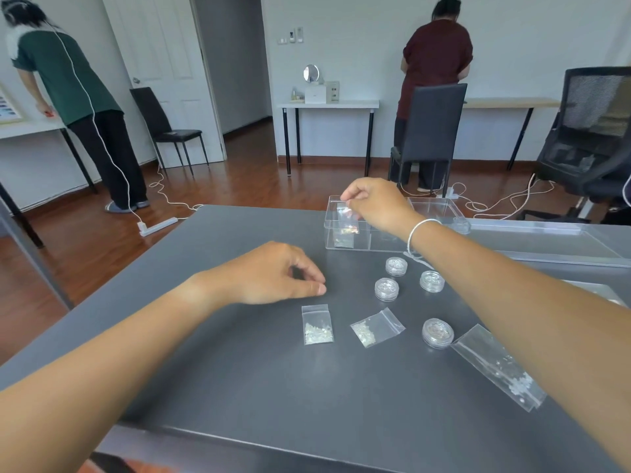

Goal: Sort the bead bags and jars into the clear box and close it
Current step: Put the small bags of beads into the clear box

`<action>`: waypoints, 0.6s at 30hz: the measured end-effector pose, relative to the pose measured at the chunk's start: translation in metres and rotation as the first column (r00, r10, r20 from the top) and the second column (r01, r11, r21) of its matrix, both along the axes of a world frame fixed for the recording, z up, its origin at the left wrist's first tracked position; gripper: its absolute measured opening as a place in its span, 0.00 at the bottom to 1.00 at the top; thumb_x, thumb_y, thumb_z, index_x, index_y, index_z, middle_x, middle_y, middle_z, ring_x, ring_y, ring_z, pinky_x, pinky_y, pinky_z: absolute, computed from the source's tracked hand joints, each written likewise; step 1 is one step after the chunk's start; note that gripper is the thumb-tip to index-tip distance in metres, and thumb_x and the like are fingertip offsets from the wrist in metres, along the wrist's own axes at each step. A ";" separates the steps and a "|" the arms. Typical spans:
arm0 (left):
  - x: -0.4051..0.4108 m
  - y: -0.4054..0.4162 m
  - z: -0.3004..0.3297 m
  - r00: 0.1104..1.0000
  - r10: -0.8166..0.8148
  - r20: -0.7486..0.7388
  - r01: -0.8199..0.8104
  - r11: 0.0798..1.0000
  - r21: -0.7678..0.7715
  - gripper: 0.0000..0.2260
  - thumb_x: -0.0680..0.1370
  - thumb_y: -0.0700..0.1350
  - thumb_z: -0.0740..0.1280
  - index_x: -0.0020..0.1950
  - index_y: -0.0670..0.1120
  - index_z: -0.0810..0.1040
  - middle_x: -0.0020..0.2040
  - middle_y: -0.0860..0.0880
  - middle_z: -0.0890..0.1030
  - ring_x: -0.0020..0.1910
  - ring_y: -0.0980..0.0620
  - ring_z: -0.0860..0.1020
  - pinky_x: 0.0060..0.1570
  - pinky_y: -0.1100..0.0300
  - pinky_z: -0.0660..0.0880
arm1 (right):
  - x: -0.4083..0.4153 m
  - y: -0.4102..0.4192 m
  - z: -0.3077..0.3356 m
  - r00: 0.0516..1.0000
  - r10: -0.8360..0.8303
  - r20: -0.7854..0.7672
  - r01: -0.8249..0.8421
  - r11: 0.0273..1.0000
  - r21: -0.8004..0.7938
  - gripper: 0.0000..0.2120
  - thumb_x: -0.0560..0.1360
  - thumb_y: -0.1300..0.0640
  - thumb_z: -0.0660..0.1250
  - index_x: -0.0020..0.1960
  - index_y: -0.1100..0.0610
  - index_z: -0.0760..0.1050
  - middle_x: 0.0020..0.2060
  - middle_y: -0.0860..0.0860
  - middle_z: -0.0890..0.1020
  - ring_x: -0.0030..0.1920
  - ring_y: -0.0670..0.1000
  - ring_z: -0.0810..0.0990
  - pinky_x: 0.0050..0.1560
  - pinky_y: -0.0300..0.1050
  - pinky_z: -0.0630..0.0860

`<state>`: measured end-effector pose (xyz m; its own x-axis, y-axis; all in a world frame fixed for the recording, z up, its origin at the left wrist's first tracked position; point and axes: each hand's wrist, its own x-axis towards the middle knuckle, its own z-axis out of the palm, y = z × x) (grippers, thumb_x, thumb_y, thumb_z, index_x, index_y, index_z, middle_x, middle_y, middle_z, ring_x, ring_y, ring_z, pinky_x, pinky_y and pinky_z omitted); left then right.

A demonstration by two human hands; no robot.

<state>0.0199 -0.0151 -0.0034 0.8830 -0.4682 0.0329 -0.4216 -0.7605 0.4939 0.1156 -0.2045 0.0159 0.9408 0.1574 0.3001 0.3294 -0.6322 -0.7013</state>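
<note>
The clear box (440,206) stands open at the far side of the dark table, its lid (546,240) lying to its right. My right hand (375,203) is over the box's left end, pinching a small bead bag (346,218) that hangs down into it. My left hand (276,274) hovers low over the table with fingers curled and nothing in them, just above a bead bag (317,324). A second bag (377,327) and a longer one (498,365) lie flat nearby. Several small round clear jars (387,289) stand between the bags and the box.
The dark table (239,370) ends close in front of me. Beyond it are a wooden floor with white cables and a power strip (157,227), black chairs (426,131), white desks, and two people standing with their backs turned.
</note>
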 end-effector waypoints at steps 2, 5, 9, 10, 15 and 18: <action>-0.006 0.000 -0.001 1.000 -0.006 -0.031 0.006 1.000 0.003 0.08 0.70 0.55 0.70 0.47 0.56 0.81 0.44 0.58 0.79 0.35 0.70 0.73 0.36 0.79 0.65 | 0.001 0.001 -0.001 1.000 0.012 -0.018 -0.013 1.000 -0.027 0.07 0.73 0.62 0.62 0.45 0.54 0.79 0.40 0.51 0.78 0.40 0.49 0.76 0.30 0.29 0.66; -0.012 0.001 -0.001 0.999 -0.010 -0.054 0.011 1.000 0.012 0.11 0.69 0.56 0.71 0.48 0.56 0.81 0.45 0.58 0.78 0.34 0.70 0.72 0.35 0.79 0.65 | 0.000 0.001 -0.003 0.999 0.000 -0.042 -0.001 0.999 -0.039 0.09 0.73 0.62 0.62 0.48 0.55 0.80 0.44 0.52 0.80 0.42 0.49 0.76 0.35 0.35 0.68; -0.017 -0.001 -0.001 0.998 -0.017 -0.068 0.020 0.999 0.040 0.13 0.67 0.57 0.72 0.49 0.57 0.81 0.44 0.59 0.77 0.35 0.69 0.72 0.35 0.77 0.66 | -0.003 0.001 -0.004 0.999 -0.019 -0.048 0.016 0.999 -0.049 0.10 0.73 0.62 0.61 0.48 0.56 0.81 0.50 0.54 0.83 0.50 0.51 0.79 0.49 0.38 0.70; -0.018 -0.002 -0.002 0.997 -0.018 -0.069 0.021 0.999 0.042 0.13 0.66 0.57 0.73 0.49 0.57 0.81 0.43 0.59 0.77 0.35 0.69 0.72 0.35 0.77 0.66 | -0.004 0.001 -0.004 0.998 -0.020 -0.052 0.015 0.997 -0.079 0.10 0.73 0.61 0.61 0.47 0.55 0.81 0.50 0.53 0.83 0.51 0.51 0.79 0.50 0.39 0.71; -0.020 -0.005 -0.001 0.997 -0.016 -0.079 0.019 0.999 0.042 0.10 0.67 0.53 0.73 0.47 0.55 0.81 0.41 0.58 0.78 0.32 0.67 0.72 0.32 0.75 0.66 | -0.008 0.002 -0.004 1.000 -0.014 -0.005 0.012 0.966 -0.258 0.12 0.74 0.61 0.58 0.46 0.57 0.81 0.52 0.52 0.82 0.53 0.54 0.78 0.58 0.49 0.73; -0.020 -0.006 -0.001 0.995 -0.017 -0.103 0.020 0.999 0.026 0.06 0.68 0.51 0.73 0.44 0.54 0.81 0.40 0.57 0.80 0.29 0.66 0.72 0.30 0.75 0.65 | -0.011 -0.002 -0.004 0.996 -0.017 0.091 0.043 0.958 -0.284 0.12 0.74 0.62 0.59 0.53 0.56 0.79 0.58 0.54 0.77 0.58 0.55 0.75 0.63 0.53 0.69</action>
